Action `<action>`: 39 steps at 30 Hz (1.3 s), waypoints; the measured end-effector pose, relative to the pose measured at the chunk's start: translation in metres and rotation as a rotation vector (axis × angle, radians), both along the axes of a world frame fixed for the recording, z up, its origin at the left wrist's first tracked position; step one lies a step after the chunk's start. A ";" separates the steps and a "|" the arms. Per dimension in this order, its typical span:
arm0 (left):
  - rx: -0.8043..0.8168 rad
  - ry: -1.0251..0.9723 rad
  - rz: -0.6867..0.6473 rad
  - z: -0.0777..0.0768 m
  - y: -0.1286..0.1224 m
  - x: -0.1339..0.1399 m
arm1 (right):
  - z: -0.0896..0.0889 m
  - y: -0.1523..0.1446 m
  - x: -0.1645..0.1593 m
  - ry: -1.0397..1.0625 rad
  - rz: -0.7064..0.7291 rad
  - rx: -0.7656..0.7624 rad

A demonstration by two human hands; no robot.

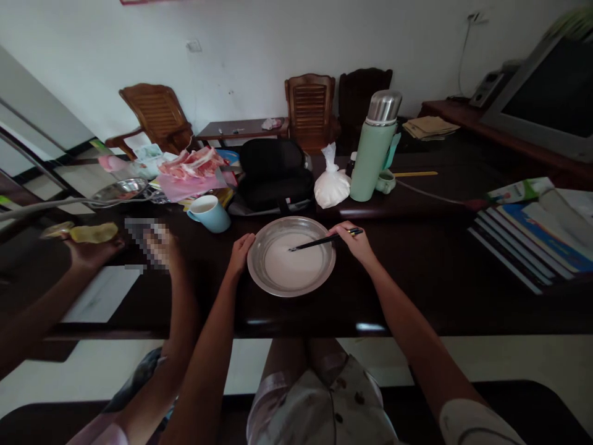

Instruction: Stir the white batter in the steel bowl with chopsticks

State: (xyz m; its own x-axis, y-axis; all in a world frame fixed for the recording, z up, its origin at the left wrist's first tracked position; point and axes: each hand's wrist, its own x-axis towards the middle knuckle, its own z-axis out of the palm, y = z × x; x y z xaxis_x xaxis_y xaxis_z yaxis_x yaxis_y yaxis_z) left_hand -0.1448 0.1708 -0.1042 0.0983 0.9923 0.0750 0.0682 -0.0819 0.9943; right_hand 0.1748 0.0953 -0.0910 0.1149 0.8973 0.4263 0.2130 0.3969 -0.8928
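Note:
A round metal basin (254, 270) stands on the dark table in front of me, holding a whitish liquid (296, 262). My left hand (241, 252) grips the basin's left rim. Held in my right hand (353, 240) over the right rim is a pair of black chopsticks (319, 241), their tips reaching into the liquid near the middle. A pale blue mug (210, 214) is just beyond my left hand. Behind the basin sits a tied plastic bag of white powder (332, 187), beside a tall green thermos (373, 151).
Another person's hands are at my left, one holding a yellowish object (94, 233), the other a blurred-out thing. Raw meat (194, 163) lies on pink plastic at the back left, near a black bag (275, 173). Stacked books (532, 238) are at the right.

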 end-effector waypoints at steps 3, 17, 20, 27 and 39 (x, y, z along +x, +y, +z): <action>-0.002 0.000 0.007 0.000 0.000 0.000 | 0.002 0.000 0.007 0.133 -0.062 -0.037; 0.023 0.024 -0.006 -0.001 -0.001 -0.001 | 0.001 -0.001 0.005 0.070 -0.059 0.001; 0.022 0.028 -0.008 -0.001 -0.001 -0.001 | 0.002 -0.004 0.006 0.120 0.019 -0.017; 0.026 0.034 -0.008 -0.002 -0.002 -0.001 | 0.000 -0.004 -0.006 -0.088 0.087 0.031; 0.013 0.033 -0.010 -0.003 -0.001 -0.002 | 0.000 -0.003 -0.007 -0.021 0.074 -0.030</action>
State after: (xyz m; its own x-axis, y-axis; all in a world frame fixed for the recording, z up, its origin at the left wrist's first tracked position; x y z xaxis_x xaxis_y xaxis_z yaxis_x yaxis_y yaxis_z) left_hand -0.1465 0.1697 -0.1073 0.1107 0.9903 0.0843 0.0998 -0.0955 0.9904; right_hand 0.1683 0.0919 -0.0907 0.0391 0.9155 0.4004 0.2025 0.3852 -0.9003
